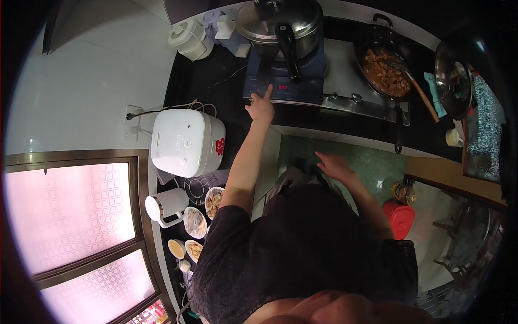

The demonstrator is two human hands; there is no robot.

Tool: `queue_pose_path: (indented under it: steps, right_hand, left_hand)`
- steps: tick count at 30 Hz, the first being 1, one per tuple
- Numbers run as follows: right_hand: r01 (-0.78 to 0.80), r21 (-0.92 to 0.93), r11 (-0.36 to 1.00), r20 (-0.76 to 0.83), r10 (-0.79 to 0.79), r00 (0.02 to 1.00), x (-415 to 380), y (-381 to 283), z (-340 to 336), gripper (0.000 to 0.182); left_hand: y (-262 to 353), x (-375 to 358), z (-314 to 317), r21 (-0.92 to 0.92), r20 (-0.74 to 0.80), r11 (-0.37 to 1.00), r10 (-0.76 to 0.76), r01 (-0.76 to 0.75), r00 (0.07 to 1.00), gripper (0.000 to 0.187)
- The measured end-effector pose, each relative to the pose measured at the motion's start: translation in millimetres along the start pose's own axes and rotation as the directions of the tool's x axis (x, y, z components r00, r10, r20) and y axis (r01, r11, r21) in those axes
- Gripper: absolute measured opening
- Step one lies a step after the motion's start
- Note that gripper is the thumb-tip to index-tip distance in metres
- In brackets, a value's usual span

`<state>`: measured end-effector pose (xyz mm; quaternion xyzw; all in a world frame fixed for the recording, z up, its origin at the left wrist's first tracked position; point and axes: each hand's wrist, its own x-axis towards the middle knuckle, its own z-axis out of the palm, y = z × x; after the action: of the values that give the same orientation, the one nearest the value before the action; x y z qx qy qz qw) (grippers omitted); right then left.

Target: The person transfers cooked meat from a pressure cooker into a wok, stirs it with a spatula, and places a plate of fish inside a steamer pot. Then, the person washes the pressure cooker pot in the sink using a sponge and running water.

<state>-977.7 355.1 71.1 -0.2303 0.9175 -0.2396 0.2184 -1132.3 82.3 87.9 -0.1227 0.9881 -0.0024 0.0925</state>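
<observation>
My left hand [261, 109] reaches to the front panel of a dark induction cooker [302, 93], its index finger stretched out and touching the panel or just above it, left of a red lit display. On the cooker stands a metal pressure cooker [278, 27] with its lid on and a black handle pointing toward me. My right hand [335, 166] hangs over the floor in front of my body, index finger extended, holding nothing that I can see. Farther right, a wok [398, 102] of brown stewed food sits on the gas stove [345, 81], a wooden-handled spatula [423, 100] resting in it.
A white rice cooker [186, 141] stands left of my forearm. Behind it come a white kettle [168, 206] and several bowls, one a bowl of food [214, 201]. A glass lid [453, 81] leans at the right. On the floor are a red bin [399, 218] and an oil bottle [403, 193].
</observation>
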Motion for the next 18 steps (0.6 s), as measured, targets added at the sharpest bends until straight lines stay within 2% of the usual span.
queue_pose_path:
  steps: [18]
  right_hand:
    - [0.014, 0.044, 0.999, -0.02, -0.013, 1.0, -0.5, 2.4, 2.7, 0.042]
  left_hand:
    - [-0.8, -2.7, -9.5, -0.041, -0.071, 0.999, -0.004, 0.002, 0.997, 0.069]
